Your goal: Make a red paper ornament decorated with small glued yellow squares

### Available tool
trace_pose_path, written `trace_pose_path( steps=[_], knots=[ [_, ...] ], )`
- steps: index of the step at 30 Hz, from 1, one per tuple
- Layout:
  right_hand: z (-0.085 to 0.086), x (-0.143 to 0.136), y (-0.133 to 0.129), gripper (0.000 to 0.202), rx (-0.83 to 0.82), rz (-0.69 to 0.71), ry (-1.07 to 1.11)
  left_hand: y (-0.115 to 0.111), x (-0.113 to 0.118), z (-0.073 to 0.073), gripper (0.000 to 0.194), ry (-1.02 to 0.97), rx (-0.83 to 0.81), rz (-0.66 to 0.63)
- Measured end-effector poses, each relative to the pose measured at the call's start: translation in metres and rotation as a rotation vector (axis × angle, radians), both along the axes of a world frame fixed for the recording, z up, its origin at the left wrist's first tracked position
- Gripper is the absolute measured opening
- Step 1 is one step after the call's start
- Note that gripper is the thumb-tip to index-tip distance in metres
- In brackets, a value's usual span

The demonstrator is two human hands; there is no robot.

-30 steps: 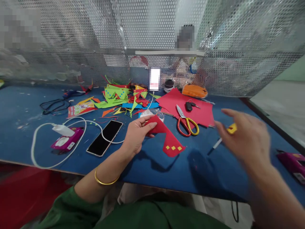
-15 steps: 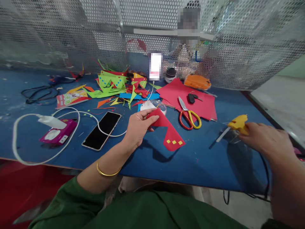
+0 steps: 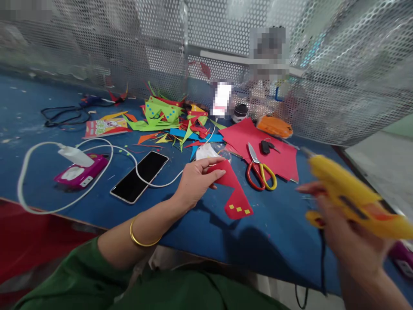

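Observation:
My left hand (image 3: 196, 181) pinches the upper end of a red paper piece (image 3: 237, 193) between thumb and fingers. Three small yellow diamonds mark the lower end of this piece, which is held just over the blue table. On the right, my right hand (image 3: 342, 237) is wrapped round the handle of a yellow glue gun (image 3: 351, 193), somewhat blurred, with its nozzle pointing up and to the left. Scissors (image 3: 258, 168) with one red and one yellow handle lie between the hands, partly on red paper sheets (image 3: 245, 133).
A black phone (image 3: 140, 176), a purple power socket (image 3: 82, 172) with a white cable and colored paper scraps (image 3: 161, 116) lie on the blue table (image 3: 193, 232). Car keys (image 3: 265, 147) rest on the red sheets. Behind stands a perforated metal screen (image 3: 129, 51).
My right hand has lifted and turned the glue gun, bringing its yellow body into full view. My left hand still holds the red piece. The whole view has shifted slightly.

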State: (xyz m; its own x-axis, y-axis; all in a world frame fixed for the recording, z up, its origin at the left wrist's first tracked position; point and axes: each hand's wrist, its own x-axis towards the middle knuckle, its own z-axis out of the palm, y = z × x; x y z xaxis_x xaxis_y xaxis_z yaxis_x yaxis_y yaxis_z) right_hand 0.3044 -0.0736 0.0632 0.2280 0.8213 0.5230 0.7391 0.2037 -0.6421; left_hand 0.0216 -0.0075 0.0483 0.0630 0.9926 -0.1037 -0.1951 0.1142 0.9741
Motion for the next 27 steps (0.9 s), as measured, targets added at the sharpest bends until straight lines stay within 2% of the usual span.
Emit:
trace_pose_path(
  steps=[2,3,5,7,10,12,16,20,23,27],
  knots=[
    [0.002,-0.042,0.005,0.018,-0.086,0.324,-0.031,0.0,0.0,-0.002,0.043,0.009,0.013,-0.014],
    [0.002,-0.058,0.009,0.02,-0.107,0.436,-0.041,0.0,0.0,-0.003,0.043,0.018,0.023,-0.018],
    [-0.001,-0.079,0.013,0.022,-0.082,0.526,-0.02,0.0,0.0,-0.004,0.043,0.049,0.039,-0.019],
    [-0.007,-0.084,0.015,0.017,-0.074,0.51,0.006,0.001,-0.001,-0.004,0.042,0.074,0.04,-0.014],
    [-0.013,-0.076,0.014,0.016,-0.096,0.438,0.002,0.002,-0.001,-0.004,0.041,0.089,0.023,-0.012],
    [-0.014,-0.072,0.012,0.018,-0.096,0.455,-0.039,0.002,0.0,-0.003,0.041,0.095,0.019,-0.008],
    [-0.013,-0.074,0.013,0.016,0.013,0.529,-0.195,0.0,0.002,-0.004,0.045,0.071,-0.003,-0.04],
    [-0.017,-0.076,0.016,0.016,0.097,0.445,-0.252,-0.002,0.004,-0.003,0.046,0.033,-0.026,-0.087],
    [-0.017,-0.074,0.019,0.019,0.012,0.458,-0.099,-0.004,0.004,-0.002,0.041,0.021,-0.036,-0.089],
    [-0.014,-0.076,0.022,0.025,-0.207,0.555,0.268,-0.005,0.005,-0.003,0.037,-0.007,-0.052,-0.1]
  ],
)
